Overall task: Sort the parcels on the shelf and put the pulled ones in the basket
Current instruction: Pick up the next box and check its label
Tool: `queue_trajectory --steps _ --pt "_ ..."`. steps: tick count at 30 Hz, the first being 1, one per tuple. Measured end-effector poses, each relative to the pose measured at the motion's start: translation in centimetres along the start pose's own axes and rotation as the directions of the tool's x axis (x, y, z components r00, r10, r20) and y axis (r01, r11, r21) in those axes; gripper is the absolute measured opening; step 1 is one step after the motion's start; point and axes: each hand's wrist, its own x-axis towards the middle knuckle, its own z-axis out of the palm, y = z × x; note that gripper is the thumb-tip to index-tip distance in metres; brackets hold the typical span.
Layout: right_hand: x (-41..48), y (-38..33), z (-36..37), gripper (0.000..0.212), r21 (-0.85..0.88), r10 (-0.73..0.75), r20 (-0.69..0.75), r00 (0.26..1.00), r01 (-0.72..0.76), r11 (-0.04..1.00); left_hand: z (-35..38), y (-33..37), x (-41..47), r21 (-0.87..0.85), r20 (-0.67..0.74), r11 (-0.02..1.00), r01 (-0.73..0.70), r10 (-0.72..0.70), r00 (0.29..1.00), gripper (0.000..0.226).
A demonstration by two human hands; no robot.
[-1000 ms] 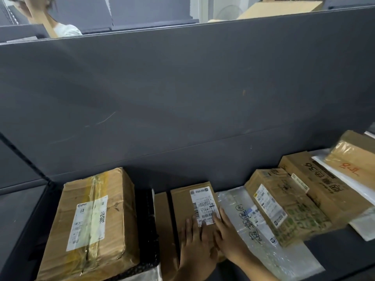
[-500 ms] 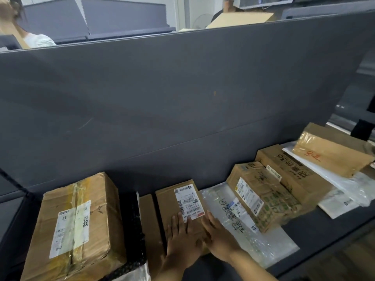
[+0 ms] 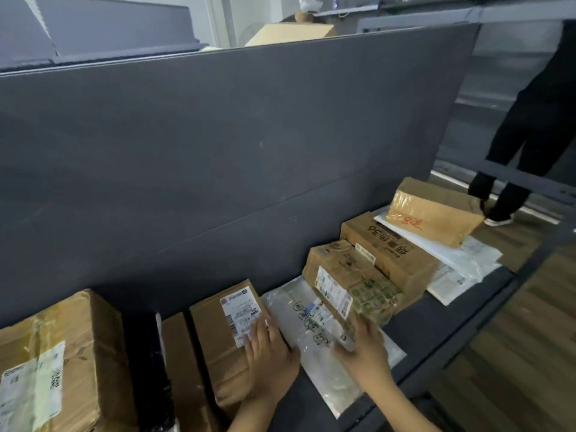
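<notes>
**Sorting barely begun, no basket in sight**

At the far left, a large brown cardboard box with a white label (image 3: 59,360), a flat black parcel (image 3: 146,369) and a thin brown cardboard parcel (image 3: 180,369) sit on the dark grey shelf (image 3: 436,307). The left hand (image 3: 268,363) lies flat, fingers straight, on a small brown labelled box (image 3: 218,338), gripping nothing. The right hand (image 3: 364,353), slightly blurred, rests with extended fingers on a clear plastic mailer with black handwriting (image 3: 324,378), just beside a green-printed brown box (image 3: 352,282). More parcels lie further right. Judging by the full row, the pulling is mostly ahead.
</notes>
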Motion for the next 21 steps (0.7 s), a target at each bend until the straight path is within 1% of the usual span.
queue_trajectory --steps 1,4,6,8,11,13,16,18,19,20,21 --pt "0.6 0.8 -1.0 0.1 -0.01 0.049 -0.044 0.998 -0.049 0.999 0.1 1.1 0.2 -0.004 0.018 0.999 -0.038 0.038 0.999 0.076" --pt "2.4 3.3 -3.4 0.098 -0.051 0.149 -0.092 0.984 -0.154 0.987 0.6 3.9 0.9 -0.045 0.086 0.992 -0.12 0.123 0.989 0.075" --pt "3.4 4.4 -4.5 0.104 -0.037 0.19 -0.115 0.975 -0.195 0.98 1.0 5.8 1.5 -0.154 0.146 0.982 -0.107 0.129 0.981 0.073" --pt "4.6 5.2 -5.3 0.109 0.008 0.2 -0.104 0.974 -0.2 0.98 1.2 7.9 2.5 -0.287 0.218 0.957 -0.035 0.101 0.971 0.071" --pt "6.5 5.5 -6.2 0.118 0.166 0.262 0.002 0.965 -0.259 0.952 1.4 10.6 3.9 -0.432 0.336 0.896 0.103 0.054 0.94 0.07" --pt "7.8 5.8 -6.0 0.112 0.34 0.291 0.046 0.956 -0.289 0.895 1.8 11.9 4.7 -0.501 0.411 0.849 0.168 0.063 0.91 0.071" --pt "9.1 5.6 -5.3 0.109 0.549 0.308 0.071 0.949 -0.295 0.782 1.9 13.5 5.3 -0.566 0.482 0.782 0.263 0.055 0.874 0.084" --pt "9.5 5.2 -4.9 0.094 0.631 0.326 0.05 0.944 -0.283 0.722 1.7 14.1 5.5 -0.602 0.514 0.726 0.334 0.032 0.857 0.083" --pt "9.7 5.2 -4.7 0.09 0.643 0.364 0.04 0.931 -0.303 0.704 1.4 14.4 5.5 -0.622 0.52 0.699 0.353 0.032 0.853 0.08" --pt "9.7 5.2 -4.6 0.091 0.651 0.387 0.03 0.922 -0.312 0.692 1.5 14.6 5.7 -0.641 0.527 0.667 0.38 0.021 0.85 0.076" --pt "9.7 5.2 -4.6 0.093 0.648 0.399 0.05 0.916 -0.334 0.684 1.7 14.7 5.9 -0.666 0.522 0.634 0.393 0.02 0.852 0.074"
